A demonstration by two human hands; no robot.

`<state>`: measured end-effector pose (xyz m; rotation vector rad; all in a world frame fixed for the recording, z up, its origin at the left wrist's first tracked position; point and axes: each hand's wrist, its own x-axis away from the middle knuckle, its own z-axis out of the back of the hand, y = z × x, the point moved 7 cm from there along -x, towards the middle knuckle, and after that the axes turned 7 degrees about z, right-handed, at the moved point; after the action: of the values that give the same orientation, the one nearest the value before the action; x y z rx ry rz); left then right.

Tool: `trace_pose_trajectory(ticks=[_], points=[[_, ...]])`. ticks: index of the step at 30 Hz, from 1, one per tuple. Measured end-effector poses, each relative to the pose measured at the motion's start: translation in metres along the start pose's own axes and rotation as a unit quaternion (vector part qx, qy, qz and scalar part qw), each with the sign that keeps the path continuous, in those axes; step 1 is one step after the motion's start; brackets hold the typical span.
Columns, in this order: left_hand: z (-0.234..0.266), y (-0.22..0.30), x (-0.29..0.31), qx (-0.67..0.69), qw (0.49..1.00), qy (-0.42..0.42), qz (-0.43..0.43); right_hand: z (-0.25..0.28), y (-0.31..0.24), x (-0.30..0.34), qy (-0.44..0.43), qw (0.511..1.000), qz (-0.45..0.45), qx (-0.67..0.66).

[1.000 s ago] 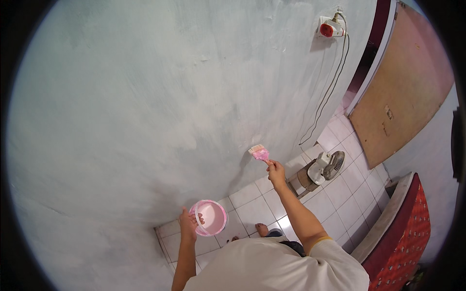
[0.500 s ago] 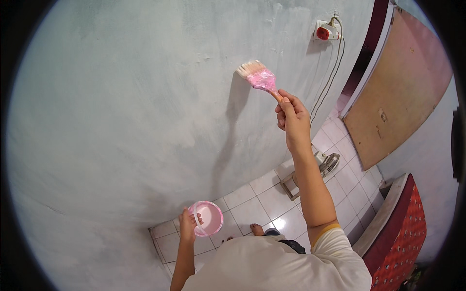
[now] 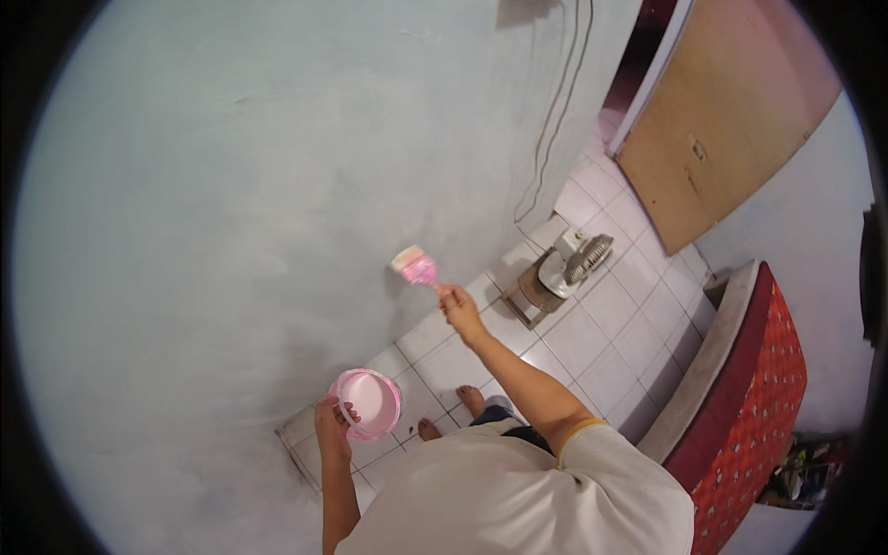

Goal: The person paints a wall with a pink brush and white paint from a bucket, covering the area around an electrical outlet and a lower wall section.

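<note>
Two bare hands were in use: your right hand [image 3: 457, 310] held a flat paintbrush [image 3: 420, 268], and your left hand [image 3: 333, 425] supported a pink paint bucket [image 3: 396, 388]. The fingers of your right hand were closed around the brush handle, with the thumb along it. The brush was inclined, with its wide, pale bristles [image 3: 407, 257] directed up and to the left, toward the pale blue-grey wall [image 3: 231, 231]; whether the bristle tips touched the wall could not be determined. The fingers of your left hand were partly curled over the left rim of the bucket, at its white carrying handle [image 3: 344, 409], with the fingertips over the opening. The bucket was positioned below and to the left of the brush, near the wall, with its mouth facing up toward you; pale pink paint [image 3: 370, 403] was visible inside. Your bare feet [image 3: 471, 400] were on the white floor tiles [image 3: 578, 335], to the right of the bucket. Beyond your right forearm, an electric fan [image 3: 561, 270] was located on a low wooden stool [image 3: 534, 289]. Above the fan, a thin cable [image 3: 542, 148] hung along the wall. Farther right were a tan wooden door [image 3: 731, 120] and, nearer you, a red patterned fabric cover [image 3: 745, 416] with a maroon edge.
</note>
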<state>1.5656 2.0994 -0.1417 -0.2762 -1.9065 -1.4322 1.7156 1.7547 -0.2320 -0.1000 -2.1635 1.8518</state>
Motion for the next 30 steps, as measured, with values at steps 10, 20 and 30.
trace_pose_trajectory(ticks=[10, 20, 30], points=[[-0.085, -0.07, 0.003, 0.005, 0.998, -0.012, 0.056, -0.081, -0.025, 0.118, -0.284, 0.957, 0.045, 0.023], [-0.136, -0.132, 0.032, 0.116, 0.992, -0.03, 0.036, -0.028, -0.016, 0.17, -0.367, 0.912, 0.005, 0.186], [-0.141, -0.231, 0.054, 0.126, 0.992, 0.023, 0.022, 0.148, 0.089, 0.209, -0.281, 0.928, -0.001, 0.244]])
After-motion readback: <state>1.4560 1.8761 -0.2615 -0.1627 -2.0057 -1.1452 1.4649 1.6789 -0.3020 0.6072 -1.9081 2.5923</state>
